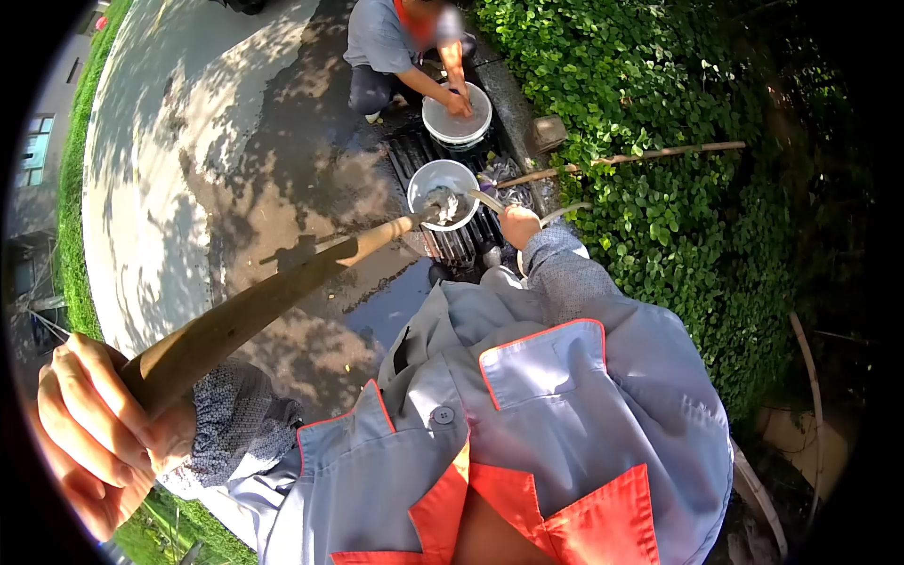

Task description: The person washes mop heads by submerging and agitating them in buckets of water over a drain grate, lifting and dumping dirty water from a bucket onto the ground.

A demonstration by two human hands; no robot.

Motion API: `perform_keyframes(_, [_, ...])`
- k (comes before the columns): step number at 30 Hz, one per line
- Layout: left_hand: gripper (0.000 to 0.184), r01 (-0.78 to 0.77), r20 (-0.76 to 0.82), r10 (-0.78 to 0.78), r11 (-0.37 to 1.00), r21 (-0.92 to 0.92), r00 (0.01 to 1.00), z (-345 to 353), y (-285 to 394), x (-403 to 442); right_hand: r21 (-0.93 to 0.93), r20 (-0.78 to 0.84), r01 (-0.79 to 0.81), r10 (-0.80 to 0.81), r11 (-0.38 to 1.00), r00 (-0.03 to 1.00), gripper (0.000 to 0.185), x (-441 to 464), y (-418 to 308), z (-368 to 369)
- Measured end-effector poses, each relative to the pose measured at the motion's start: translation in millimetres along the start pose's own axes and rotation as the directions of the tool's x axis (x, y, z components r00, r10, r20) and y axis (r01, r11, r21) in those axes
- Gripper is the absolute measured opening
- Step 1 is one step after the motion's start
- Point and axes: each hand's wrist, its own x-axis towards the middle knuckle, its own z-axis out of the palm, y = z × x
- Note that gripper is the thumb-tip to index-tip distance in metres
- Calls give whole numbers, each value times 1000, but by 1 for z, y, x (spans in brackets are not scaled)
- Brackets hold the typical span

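My left hand (94, 424), at the lower left, is wrapped round the top of a long wooden mop handle (264, 306). The handle slants away to a white bucket (414, 176), where greyish-white mop strands (447, 205) lie inside. Beside that bucket, my right hand (519, 227) is closed round a pale hose (487, 201). One end of the hose reaches over the bucket's rim, and the rest trails off right toward the hedge. Whether water is flowing from it I cannot tell.
A crouching person (384, 42) has both hands in a second white bucket (457, 141). Both buckets stand on a dark drain grate (405, 160). A long stick (650, 155) juts from the hedge (640, 75). Wet pavement (311, 188) lies to the left.
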Motion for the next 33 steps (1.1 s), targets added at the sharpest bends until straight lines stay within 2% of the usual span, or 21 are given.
perform_keyframes(1, [17,42,19,-41,998,-39,999,-10,-11,-4,-7,-22,-3,3,1000,1000,29,0,0,8])
perform_keyframes(2, [17,102,41,-99,993,-64,994,-16,-27,-11,62,-6,-7,7,998,1000,29,0,0,2])
perform_keyframes(3, [18,169,4,-169,983,-67,986,-21,-44,-21,50,7,-10,10,999,1000,28,1,0,1])
perform_keyframes(5, [21,322,-190,-318,947,-12,929,-24,-67,-45,32,31,-17,17,999,999,28,4,-4,1])
perform_keyframes(6, [27,377,-318,-333,922,86,887,-25,-74,-52,104,132,-37,23,994,991,27,6,-3,0])
perform_keyframes(7, [24,407,-518,-252,889,210,817,-6,-81,-48,124,171,-55,33,991,985,27,9,-3,0])
perform_keyframes(9, [25,449,-792,-77,855,260,606,23,-95,-38,160,255,-80,37,984,966,27,12,-1,0])
perform_keyframes(11, [25,344,-841,-55,926,159,539,1,-104,-69,207,377,-128,42,970,925,28,18,-2,-4])
perform_keyframes(12, [29,374,-921,75,899,228,382,9,-109,-70,212,433,-147,42,966,900,28,22,-4,-12])
perform_keyframes(14, [30,346,-872,52,905,247,487,9,-110,-80,215,498,-138,13,967,867,30,31,-7,-37])
perform_keyframes(15, [31,327,-842,46,909,258,537,9,-109,-84,243,513,-188,38,952,857,30,32,-8,-34])
perform_keyframes(18, [33,327,-866,78,906,267,493,10,-106,-95,291,540,-312,114,904,834,31,35,-13,-32])
perform_keyframes(20, [30,336,-878,149,884,325,456,12,-109,-104,289,506,-284,106,914,856,31,31,-13,-30])
perform_keyframes(21, [26,410,-877,153,838,359,456,16,-113,-115,287,486,-270,103,919,868,31,30,-13,-25])
perform_keyframes(23, [25,590,-921,99,741,321,377,35,-149,-125,284,342,-172,68,943,937,30,24,-10,-5])
perform_keyframes(25, [23,569,-945,42,789,230,323,35,-185,-165,249,222,-111,55,962,973,28,14,-13,-19])
perform_keyframes(26, [24,528,-940,33,821,220,341,37,-185,-163,217,87,-42,24,975,996,26,9,-10,-9])
perform_keyframes(29, [24,453,-842,-152,884,118,517,41,-172,-122,48,82,43,-47,998,995,25,4,-6,-13])
perform_keyframes(31, [21,366,-722,-189,926,95,665,48,-150,-83,-3,60,64,-64,998,996,25,0,-5,-13])
perform_keyframes(32, [27,372,-665,-230,925,77,710,49,-137,-70,-22,70,80,-78,997,994,25,2,-2,-23])
perform_keyframes(33, [23,263,-609,-194,965,25,769,43,-123,-63,-37,78,97,-94,995,992,25,5,-2,-30])
